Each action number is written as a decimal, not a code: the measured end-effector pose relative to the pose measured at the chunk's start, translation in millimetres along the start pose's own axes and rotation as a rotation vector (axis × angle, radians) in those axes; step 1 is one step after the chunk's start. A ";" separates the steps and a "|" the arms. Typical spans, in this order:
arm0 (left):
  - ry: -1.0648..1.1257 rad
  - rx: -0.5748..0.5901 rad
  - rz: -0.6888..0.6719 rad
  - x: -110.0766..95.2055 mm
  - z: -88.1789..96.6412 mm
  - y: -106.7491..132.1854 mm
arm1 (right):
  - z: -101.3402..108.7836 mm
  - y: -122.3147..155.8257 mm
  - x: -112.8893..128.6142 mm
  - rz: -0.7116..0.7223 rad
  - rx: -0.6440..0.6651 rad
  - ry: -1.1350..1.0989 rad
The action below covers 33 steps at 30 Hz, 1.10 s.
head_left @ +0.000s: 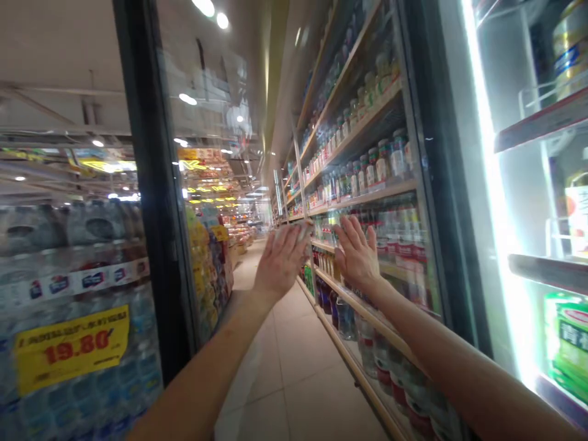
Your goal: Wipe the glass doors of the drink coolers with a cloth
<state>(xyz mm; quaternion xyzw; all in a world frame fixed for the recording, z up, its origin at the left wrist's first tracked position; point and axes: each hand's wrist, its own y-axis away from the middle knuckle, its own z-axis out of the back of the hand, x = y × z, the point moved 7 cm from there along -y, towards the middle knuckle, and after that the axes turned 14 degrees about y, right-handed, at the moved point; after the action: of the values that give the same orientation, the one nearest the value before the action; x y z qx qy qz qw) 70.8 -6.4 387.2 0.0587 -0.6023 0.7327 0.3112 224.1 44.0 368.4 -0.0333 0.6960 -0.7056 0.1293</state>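
Both my arms reach forward at chest height in a shop aisle. My left hand point(281, 260) shows its back, fingers stretched up and together, slightly smeared at the tips, with nothing visible in it. My right hand point(358, 254) is beside it, fingers spread, palm turned toward the shelves of bottled drinks point(367, 165) on the right. The two hands are a short gap apart and face each other. Neither hand touches a bottle that I can see.
A glass door with a black frame point(154, 184) stands open on my left. Behind it are packs of water bottles with a yellow price tag point(71, 346). A lit cooler point(542, 202) with cans and green packs is on my right. The tiled aisle floor point(298, 361) runs ahead.
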 end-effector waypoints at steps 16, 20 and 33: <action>-0.062 -0.041 0.243 65.9 38.0 -56.3 | -3.5 -64.1 -45.0 -0.063 -0.035 0.027; -0.123 -0.373 0.638 120.5 82.3 -40.0 | -3.7 -56.7 -43.6 -0.078 -0.039 0.034; -0.115 -0.044 0.242 70.3 41.3 -81.4 | -4.3 -49.7 -46.0 -0.086 -0.047 0.046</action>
<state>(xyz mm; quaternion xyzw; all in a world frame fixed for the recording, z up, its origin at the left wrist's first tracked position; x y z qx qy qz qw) 45.7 -10.7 499.5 0.0206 -0.6378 0.7469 0.1869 260.7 58.6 423.7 -0.0500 0.7132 -0.6944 0.0818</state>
